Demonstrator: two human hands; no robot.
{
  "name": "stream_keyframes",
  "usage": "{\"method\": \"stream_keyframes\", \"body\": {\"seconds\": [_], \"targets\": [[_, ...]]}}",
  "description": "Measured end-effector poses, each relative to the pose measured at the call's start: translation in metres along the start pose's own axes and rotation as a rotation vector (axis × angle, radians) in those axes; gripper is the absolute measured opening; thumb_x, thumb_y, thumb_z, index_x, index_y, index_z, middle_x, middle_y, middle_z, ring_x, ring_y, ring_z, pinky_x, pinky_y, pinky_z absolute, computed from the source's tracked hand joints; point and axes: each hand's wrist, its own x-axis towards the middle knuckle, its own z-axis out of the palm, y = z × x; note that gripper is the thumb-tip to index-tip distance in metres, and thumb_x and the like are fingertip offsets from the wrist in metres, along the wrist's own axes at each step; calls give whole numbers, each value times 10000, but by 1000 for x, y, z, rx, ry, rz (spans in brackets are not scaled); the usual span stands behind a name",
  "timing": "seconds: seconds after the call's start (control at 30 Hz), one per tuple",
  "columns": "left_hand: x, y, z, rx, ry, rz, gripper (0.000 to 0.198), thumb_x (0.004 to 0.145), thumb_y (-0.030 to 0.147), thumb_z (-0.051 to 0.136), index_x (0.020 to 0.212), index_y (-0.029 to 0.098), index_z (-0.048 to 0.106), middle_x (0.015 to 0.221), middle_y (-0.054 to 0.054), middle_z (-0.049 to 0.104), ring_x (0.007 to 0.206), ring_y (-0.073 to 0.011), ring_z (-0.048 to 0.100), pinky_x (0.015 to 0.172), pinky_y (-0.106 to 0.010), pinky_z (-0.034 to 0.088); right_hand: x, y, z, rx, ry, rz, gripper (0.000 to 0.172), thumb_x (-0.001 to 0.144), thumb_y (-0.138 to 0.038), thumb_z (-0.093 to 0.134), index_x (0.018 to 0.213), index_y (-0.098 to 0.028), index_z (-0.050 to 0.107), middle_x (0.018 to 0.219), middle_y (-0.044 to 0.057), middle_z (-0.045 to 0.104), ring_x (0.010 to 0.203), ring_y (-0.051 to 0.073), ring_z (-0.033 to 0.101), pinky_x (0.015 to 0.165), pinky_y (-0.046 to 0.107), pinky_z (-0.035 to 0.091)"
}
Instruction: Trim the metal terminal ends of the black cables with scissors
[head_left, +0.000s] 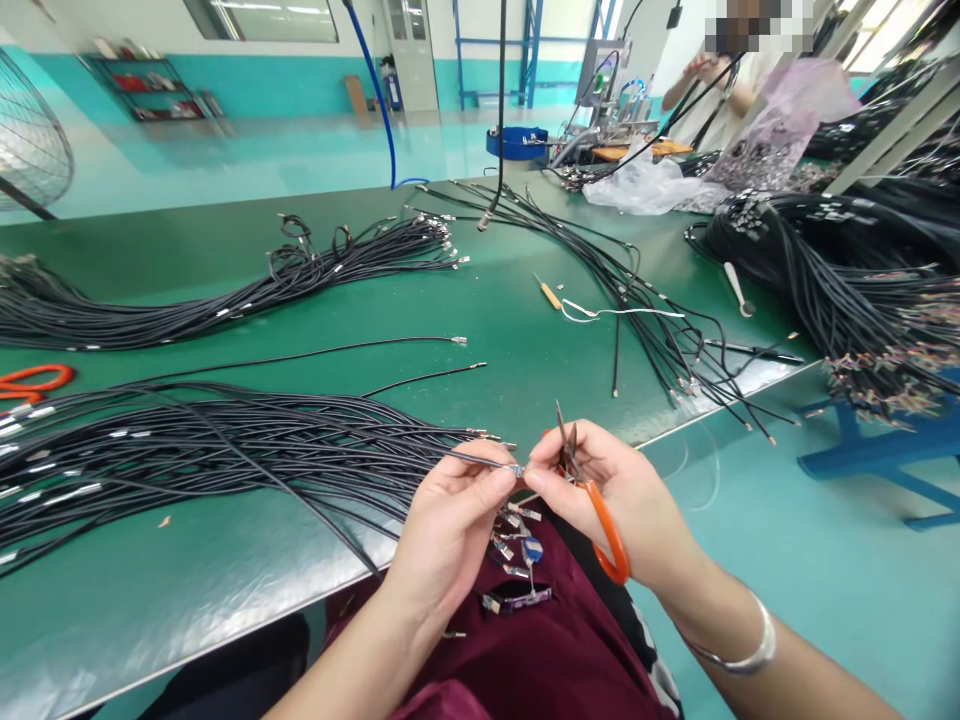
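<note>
My left hand pinches a black cable close to its end, above the front edge of the table. A small metal connector tips that cable, between the fingertips of both hands. My right hand touches the connector with thumb and forefinger. Held in the same hand is a pair of scissors with orange handles, its dark blades pointing up and away. Beside my left hand, a bundle of black cables lies across the table, and several connector ends hang below the hands.
Another cable bundle lies farther back on the green table. Loose cables, a yellow-handled pick and a pen are to the right. A thick cable pile overhangs a blue stool. Another person stands behind.
</note>
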Motion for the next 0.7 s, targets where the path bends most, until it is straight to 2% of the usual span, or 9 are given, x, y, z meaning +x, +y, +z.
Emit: {"method": "stream_keyframes", "body": {"seconds": [0.17,0.33,0.53,0.7], "targets": [[1,5,-5,12,-79,-56,140,739,173,723,879,182,734,880,-26,693,827,-132,628,821,-251,493,-2,3,0,34,-8,-25,110,807,-230,667,879,-204,588,792,-21,633,715,95,601,675,201,504],[3,8,-7,85,-159,-30,60,736,172,720,782,145,748,895,-32,694,859,-158,640,826,-259,512,-2,5,-1,74,-47,-3,116,807,-216,672,890,-206,590,800,-26,638,731,89,615,689,189,513],[2,5,-3,13,-50,-68,102,681,170,773,780,149,758,825,-40,742,785,-150,685,798,-247,546,-1,3,-1,44,-9,-50,108,809,-235,658,880,-207,582,783,-27,621,703,89,602,661,190,511],[-3,4,1,-3,50,-42,96,674,126,774,744,174,729,757,-11,732,737,-127,682,770,-242,548,-2,5,2,-98,60,-113,80,811,-223,630,869,-206,578,768,-16,618,679,105,589,626,208,506]]}}
